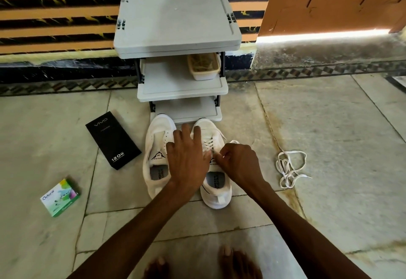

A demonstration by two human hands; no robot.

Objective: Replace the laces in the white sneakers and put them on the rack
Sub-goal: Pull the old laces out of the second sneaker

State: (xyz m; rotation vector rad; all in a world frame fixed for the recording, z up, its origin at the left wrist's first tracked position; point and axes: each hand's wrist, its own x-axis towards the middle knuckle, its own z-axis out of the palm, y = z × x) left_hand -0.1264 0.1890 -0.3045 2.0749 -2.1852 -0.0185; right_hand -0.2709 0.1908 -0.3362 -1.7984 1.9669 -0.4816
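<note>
Both forearms reach forward and down from the bottom edge, converging on the shoes. Left hand point(186, 157) is palm-down, fingers straight and spread, laid across the gap between the two sneakers; fingertips point(197, 130) reach the front of the right sneaker point(216, 197), and nothing is gripped. Right hand point(238, 164) has a bent wrist and curled fingers, thumb and forefinger pinching the lace point(208, 143) near the top eyelets of the right sneaker; a loop of it sticks out just past the knuckles.

Left sneaker point(157, 138) shows bare eyelets; no lace can be made out in it. The sneakers stand side by side on the stone floor, toes touching or just short of the lowest shelf of the grey rack point(175, 15). A loose lace point(290, 168) lies tangled on the floor, well to the right.

A tray point(204, 65) sits on the rack's middle shelf. A black box point(113, 140) lies left of the sneakers, a green box point(59, 197) farther left. Bare toes point(237, 261) show at the bottom.
</note>
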